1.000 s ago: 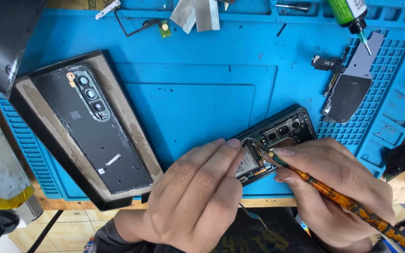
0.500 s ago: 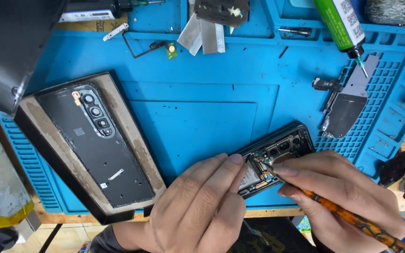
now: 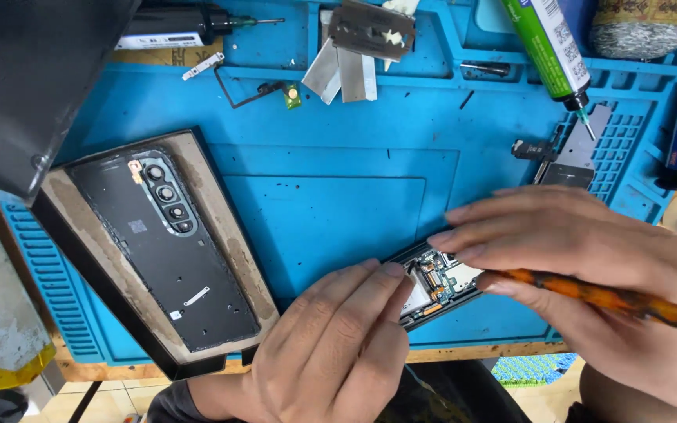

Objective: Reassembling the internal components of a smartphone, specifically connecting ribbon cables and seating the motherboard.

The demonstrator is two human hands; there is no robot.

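Two hands over an opened phone at the near edge of the blue mat.

Nearest, the left hand (image 3: 331,352) lies flat, fingers pressing on the phone (image 3: 432,286), whose exposed boards show between the hands. The right hand (image 3: 589,258) grips an orange-handled tool (image 3: 613,299), its other fingers stretched over the phone. Left of them, a back cover (image 3: 166,251) rests in a frame. Farther right lie a metal plate (image 3: 577,153) and a green tube (image 3: 546,47); far centre, a razor blade (image 3: 370,30).

Matt blue rubbery mat (image 3: 331,211), glossy black back cover (image 3: 170,258), mottled orange tool handle (image 3: 620,301)
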